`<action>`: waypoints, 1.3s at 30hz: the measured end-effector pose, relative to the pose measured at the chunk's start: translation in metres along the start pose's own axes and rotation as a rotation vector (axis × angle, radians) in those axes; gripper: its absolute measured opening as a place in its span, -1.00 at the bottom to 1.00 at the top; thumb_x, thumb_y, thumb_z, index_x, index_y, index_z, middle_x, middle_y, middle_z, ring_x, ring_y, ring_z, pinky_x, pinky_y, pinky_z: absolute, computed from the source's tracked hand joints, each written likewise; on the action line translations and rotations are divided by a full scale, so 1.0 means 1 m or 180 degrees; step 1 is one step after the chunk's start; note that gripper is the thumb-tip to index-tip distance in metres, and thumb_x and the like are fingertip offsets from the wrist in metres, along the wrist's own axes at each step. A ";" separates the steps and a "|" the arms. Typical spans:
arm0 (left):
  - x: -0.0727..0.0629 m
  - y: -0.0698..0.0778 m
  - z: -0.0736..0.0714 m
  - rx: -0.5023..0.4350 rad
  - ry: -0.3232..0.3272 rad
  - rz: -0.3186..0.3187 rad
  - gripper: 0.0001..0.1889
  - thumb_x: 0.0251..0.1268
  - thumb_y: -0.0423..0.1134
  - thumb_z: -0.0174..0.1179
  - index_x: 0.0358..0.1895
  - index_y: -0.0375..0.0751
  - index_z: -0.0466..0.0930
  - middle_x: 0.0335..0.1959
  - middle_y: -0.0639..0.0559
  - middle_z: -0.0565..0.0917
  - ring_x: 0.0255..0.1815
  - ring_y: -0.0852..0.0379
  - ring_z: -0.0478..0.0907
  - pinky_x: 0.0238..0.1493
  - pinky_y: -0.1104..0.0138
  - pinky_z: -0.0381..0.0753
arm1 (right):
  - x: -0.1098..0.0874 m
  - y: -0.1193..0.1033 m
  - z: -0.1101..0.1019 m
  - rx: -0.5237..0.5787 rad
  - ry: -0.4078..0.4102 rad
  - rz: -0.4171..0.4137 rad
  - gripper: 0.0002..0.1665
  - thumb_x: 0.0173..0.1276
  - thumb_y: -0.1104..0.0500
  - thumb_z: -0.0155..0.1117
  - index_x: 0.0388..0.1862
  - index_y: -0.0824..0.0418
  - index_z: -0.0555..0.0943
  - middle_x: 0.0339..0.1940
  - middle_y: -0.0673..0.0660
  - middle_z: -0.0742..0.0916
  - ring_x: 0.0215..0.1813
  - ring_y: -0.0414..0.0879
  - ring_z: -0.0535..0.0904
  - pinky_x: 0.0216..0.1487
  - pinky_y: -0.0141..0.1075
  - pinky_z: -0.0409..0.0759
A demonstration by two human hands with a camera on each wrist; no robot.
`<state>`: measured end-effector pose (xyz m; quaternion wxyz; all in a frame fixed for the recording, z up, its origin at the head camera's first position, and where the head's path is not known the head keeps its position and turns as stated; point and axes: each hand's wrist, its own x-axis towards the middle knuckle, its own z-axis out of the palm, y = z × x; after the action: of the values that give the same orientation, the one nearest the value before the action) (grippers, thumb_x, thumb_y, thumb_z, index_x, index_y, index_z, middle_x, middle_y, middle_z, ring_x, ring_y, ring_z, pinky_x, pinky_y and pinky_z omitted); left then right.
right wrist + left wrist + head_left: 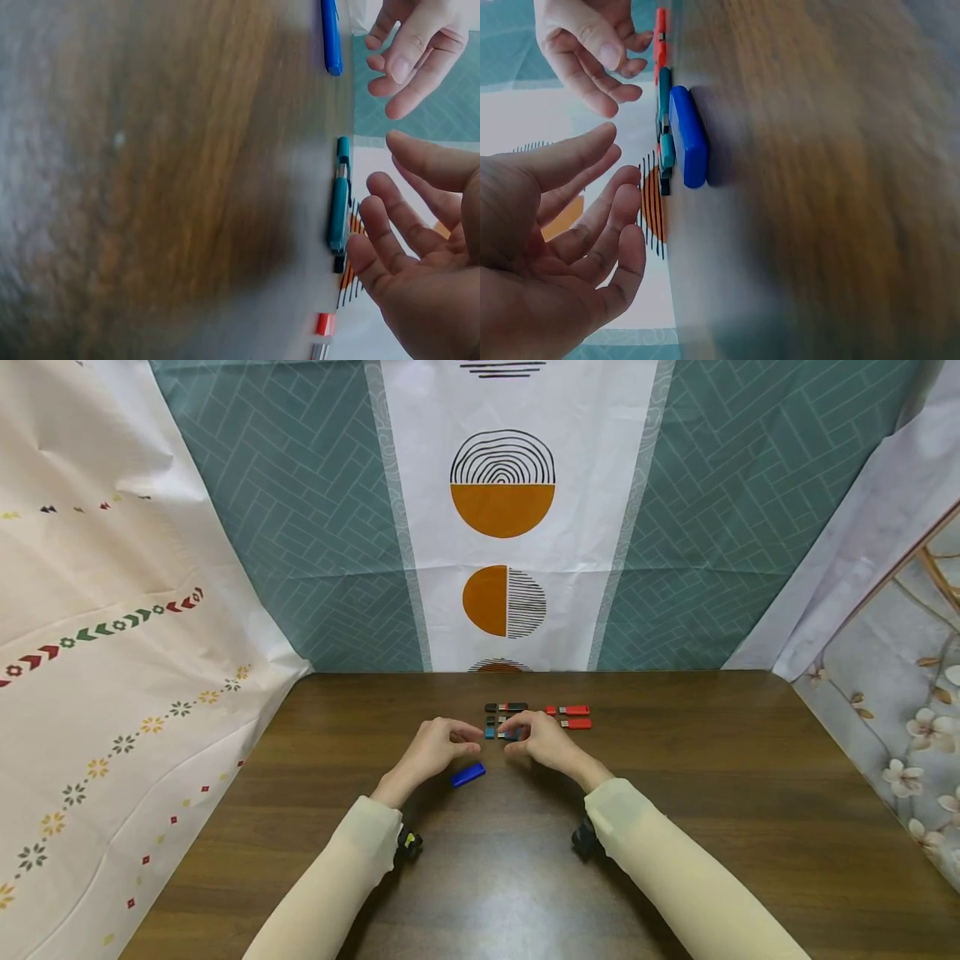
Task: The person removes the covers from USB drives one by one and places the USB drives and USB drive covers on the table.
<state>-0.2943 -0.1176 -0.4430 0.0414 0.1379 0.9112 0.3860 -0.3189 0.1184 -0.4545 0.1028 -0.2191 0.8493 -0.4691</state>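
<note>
My left hand (435, 747) hovers above the table with relaxed fingers and holds nothing. Closest to it lies a blue USB flash drive (468, 775), flat and slightly angled; the left wrist view shows its thick blue side (688, 139). My right hand (549, 743), fingers loosely bent and with nothing between them, is over a teal USB flash drive (512, 736) that it partly covers in the head view. The teal cap (490, 733) lies just left of that drive, apart from its metal plug. In the right wrist view the teal drive (339, 214) rests on the table.
Behind the hands lie a black USB drive (517, 706) with its black cap (491, 707), and a small black cap (491, 721). Two red USB drives (574, 711) sit to the right, beside a red cap (550, 711). A patterned cloth backs the wooden table (712, 777).
</note>
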 end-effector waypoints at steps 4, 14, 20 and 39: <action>-0.006 -0.003 -0.004 -0.0011 -0.0037 -0.0005 -0.75 0.36 -0.26 0.42 0.07 -0.18 0.81 -0.16 0.05 0.81 -0.13 0.06 0.73 -0.02 0.13 0.72 | -0.001 -0.003 0.003 0.0031 -0.0130 -0.0015 -0.64 0.36 0.33 0.46 0.14 0.26 0.73 0.00 0.21 0.72 -0.16 -0.01 0.56 -0.24 -0.24 0.53; -0.020 -0.008 -0.011 0.0001 -0.0050 0.0017 -0.74 0.37 -0.24 0.43 0.07 -0.16 0.81 -0.14 0.05 0.81 -0.12 0.05 0.72 0.00 0.10 0.72 | 0.002 -0.010 0.016 0.0013 -0.0391 -0.0102 -0.62 0.30 0.36 0.49 0.11 0.28 0.74 -0.10 0.18 0.74 -0.20 -0.08 0.55 -0.25 -0.30 0.54; -0.028 -0.010 -0.015 0.0011 -0.0094 0.0056 -0.73 0.39 -0.24 0.41 0.09 -0.18 0.79 -0.13 0.05 0.81 -0.11 0.05 0.72 -0.01 0.10 0.72 | 0.004 -0.012 0.025 -0.0131 -0.0430 -0.0134 -0.67 0.30 0.37 0.49 0.05 0.27 0.75 -0.09 0.09 0.73 -0.16 -0.10 0.55 -0.16 -0.28 0.57; -0.042 -0.018 -0.020 0.0001 -0.0177 0.0032 -0.70 0.34 -0.26 0.44 0.10 -0.21 0.78 -0.16 0.05 0.80 -0.18 0.12 0.70 -0.10 0.18 0.70 | 0.007 -0.022 0.041 -0.0339 -0.0492 -0.0219 -0.69 0.25 0.41 0.53 -0.03 0.26 0.78 -0.15 0.10 0.70 -0.14 -0.02 0.53 -0.10 -0.25 0.52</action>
<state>-0.2618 -0.1551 -0.4435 0.0647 0.1532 0.9091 0.3820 -0.3038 0.0738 -0.4577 0.1401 -0.2890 0.8546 -0.4082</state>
